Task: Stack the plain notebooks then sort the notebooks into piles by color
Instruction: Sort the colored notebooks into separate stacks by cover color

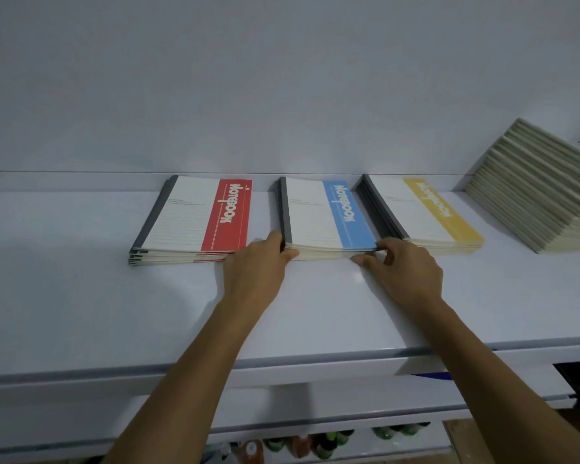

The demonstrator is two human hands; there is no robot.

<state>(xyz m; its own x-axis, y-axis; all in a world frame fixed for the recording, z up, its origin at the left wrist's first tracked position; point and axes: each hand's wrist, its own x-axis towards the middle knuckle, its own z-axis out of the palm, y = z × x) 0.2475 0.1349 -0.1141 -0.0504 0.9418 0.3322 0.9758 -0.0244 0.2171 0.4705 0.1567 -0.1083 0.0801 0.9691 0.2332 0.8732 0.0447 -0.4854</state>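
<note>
Three piles of notebooks lie side by side on a white shelf (81,296): a red-banded pile (195,219) on the left, a blue-banded pile (325,216) in the middle, a yellow-banded pile (426,212) on the right. My left hand (258,266) presses against the front left corner of the blue pile, thumb on its front edge. On the pile's front right corner rests my right hand (402,266), its fingers curled around the edge. Far right, a tall slanted stack of plain cream notebooks (536,189) leans against the back wall.
The shelf's back wall (282,78) rises right behind the piles. Lower shelves show beneath the front edge, with several small bottles (315,443) at the bottom. A wide bare stretch of shelf lies left of the red pile.
</note>
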